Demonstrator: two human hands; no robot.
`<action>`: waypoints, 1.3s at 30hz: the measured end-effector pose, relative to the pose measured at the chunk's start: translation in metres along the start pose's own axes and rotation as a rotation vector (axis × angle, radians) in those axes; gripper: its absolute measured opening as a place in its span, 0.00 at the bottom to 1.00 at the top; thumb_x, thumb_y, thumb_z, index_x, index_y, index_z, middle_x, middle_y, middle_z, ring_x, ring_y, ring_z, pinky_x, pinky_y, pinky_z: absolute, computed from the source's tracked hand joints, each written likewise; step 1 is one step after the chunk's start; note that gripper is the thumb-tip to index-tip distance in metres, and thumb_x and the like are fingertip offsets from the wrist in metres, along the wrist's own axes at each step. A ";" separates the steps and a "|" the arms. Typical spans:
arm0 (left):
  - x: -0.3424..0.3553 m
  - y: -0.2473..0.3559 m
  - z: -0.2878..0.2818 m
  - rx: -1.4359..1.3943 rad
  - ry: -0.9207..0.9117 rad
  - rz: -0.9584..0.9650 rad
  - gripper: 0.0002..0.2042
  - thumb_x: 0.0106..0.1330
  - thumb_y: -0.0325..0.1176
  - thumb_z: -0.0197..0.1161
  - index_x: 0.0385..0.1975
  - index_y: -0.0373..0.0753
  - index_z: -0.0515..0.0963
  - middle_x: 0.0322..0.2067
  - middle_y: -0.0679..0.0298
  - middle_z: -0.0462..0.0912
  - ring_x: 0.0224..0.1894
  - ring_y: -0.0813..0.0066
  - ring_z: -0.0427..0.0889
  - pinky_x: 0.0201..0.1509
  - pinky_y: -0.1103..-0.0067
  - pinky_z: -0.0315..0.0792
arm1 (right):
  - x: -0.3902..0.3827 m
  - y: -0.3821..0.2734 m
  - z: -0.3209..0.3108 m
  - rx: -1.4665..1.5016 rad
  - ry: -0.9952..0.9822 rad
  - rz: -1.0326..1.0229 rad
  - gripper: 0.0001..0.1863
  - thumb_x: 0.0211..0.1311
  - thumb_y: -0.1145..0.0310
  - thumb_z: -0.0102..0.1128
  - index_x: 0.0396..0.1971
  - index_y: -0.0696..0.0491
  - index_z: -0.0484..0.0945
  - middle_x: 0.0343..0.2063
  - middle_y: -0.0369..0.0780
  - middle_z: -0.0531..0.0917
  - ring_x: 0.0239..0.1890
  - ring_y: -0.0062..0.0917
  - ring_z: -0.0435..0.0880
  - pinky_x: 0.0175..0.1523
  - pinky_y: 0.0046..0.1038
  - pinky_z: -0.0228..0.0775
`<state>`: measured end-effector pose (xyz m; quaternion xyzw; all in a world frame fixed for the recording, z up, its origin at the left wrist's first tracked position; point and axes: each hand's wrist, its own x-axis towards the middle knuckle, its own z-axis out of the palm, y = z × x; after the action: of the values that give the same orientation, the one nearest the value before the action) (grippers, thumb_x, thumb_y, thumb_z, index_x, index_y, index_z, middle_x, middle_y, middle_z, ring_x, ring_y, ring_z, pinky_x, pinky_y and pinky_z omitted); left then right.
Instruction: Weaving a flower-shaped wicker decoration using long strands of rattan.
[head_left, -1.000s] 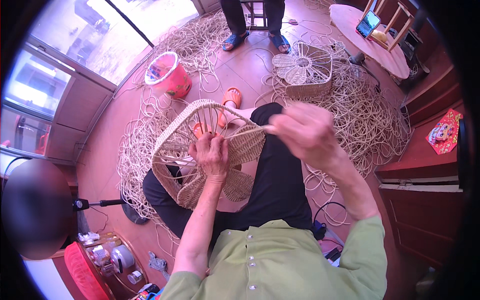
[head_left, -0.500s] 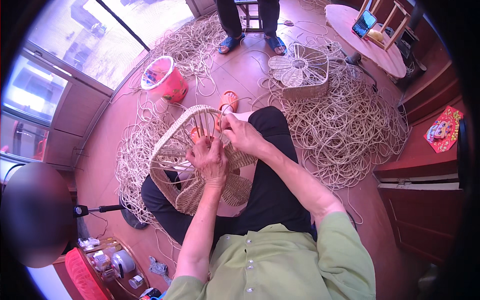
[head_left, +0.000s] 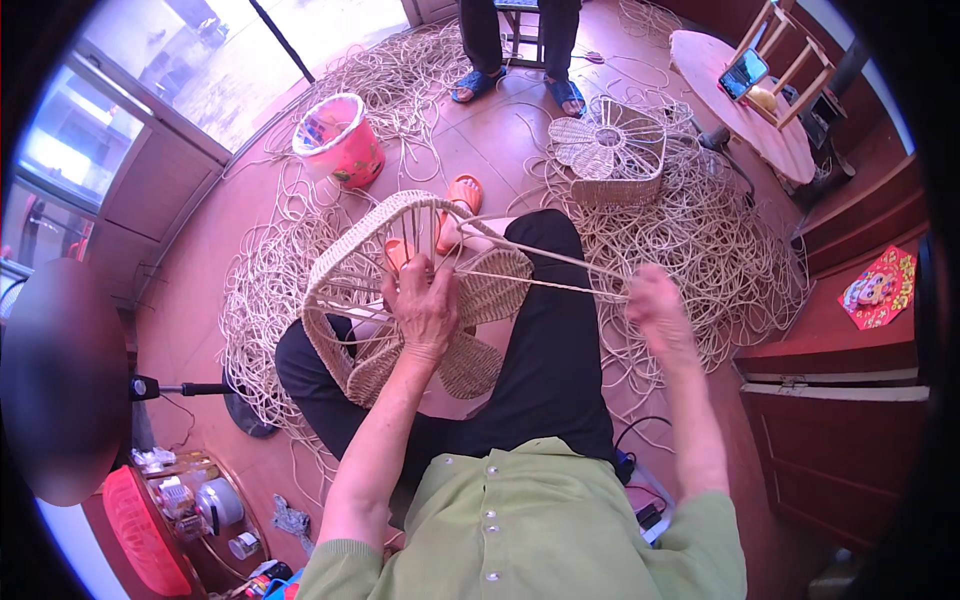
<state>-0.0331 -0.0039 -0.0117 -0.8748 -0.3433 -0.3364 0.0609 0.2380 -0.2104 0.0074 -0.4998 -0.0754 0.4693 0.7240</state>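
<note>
Gripping strand, right hand moved out rightward; left hand still clasps basket.

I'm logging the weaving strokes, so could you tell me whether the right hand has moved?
Yes. The right hand has swung out rightward from the basket frame, pulling cords taut.

Home basket-weaving workspace, floor level. Tiled reddish floor, loose rattan cord heaped beyond and to the right of the right hand. Second woven basket frame further out, pink bucket beyond the left hand. Domestic signs: round wooden table, dark cabinets at right, glass doors upper left.
</note>
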 end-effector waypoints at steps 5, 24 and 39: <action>0.004 -0.006 -0.005 -0.048 -0.063 -0.013 0.09 0.60 0.34 0.63 0.40 0.43 0.79 0.43 0.61 0.74 0.47 0.67 0.76 0.61 0.59 0.57 | -0.086 -0.077 -0.322 0.067 0.678 -0.177 0.19 0.69 0.66 0.58 0.58 0.50 0.76 0.24 0.29 0.73 0.19 0.09 0.63 0.19 0.14 0.51; 0.065 -0.009 -0.027 -0.194 -0.439 -0.323 0.33 0.65 0.26 0.52 0.72 0.48 0.53 0.33 0.50 0.84 0.34 0.45 0.83 0.40 0.56 0.74 | 0.054 0.054 0.169 -1.660 -0.249 -1.070 0.09 0.61 0.68 0.52 0.40 0.51 0.76 0.22 0.43 0.82 0.26 0.34 0.85 0.27 0.37 0.76; 0.054 -0.023 -0.053 -0.131 -0.338 0.057 0.33 0.61 0.21 0.60 0.69 0.41 0.60 0.31 0.52 0.83 0.28 0.52 0.83 0.32 0.65 0.75 | 0.043 0.070 0.196 -1.308 -0.281 -0.976 0.08 0.62 0.64 0.57 0.33 0.50 0.83 0.38 0.41 0.86 0.43 0.34 0.84 0.43 0.39 0.76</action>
<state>-0.0482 0.0257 0.0603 -0.9303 -0.3011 -0.2046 -0.0452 0.1061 -0.0457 0.0325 -0.6678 -0.6316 0.0216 0.3933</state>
